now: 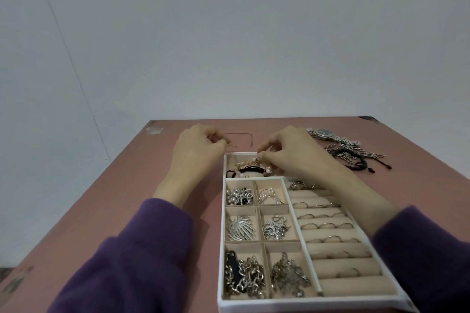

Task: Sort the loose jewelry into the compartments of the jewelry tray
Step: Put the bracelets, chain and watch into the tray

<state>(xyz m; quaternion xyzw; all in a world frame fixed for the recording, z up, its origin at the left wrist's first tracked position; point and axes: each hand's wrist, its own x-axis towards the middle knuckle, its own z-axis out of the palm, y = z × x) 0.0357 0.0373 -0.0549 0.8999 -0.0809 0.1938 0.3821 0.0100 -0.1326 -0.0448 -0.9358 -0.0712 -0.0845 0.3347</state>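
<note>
Head view, mid-left of the frame: the left hand [201, 152] has its fingertips curled together, seemingly pinching one end of a thin chain [239, 134]. The chain runs rightward across the table [127, 185], long axis sideways, just beyond the jewelry tray [221, 236]. Right of it, the right hand [290, 157] pinches a beaded bracelet [255, 160] lying in the tray's far compartment. Far right, a watch [324, 132] and bracelets [356, 155] lie loose, nearer the right hand.

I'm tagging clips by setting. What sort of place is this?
Likely a plain room at home: a worn pink table against a bare white wall, holding a jewelry tray and a loose wristwatch.
</note>
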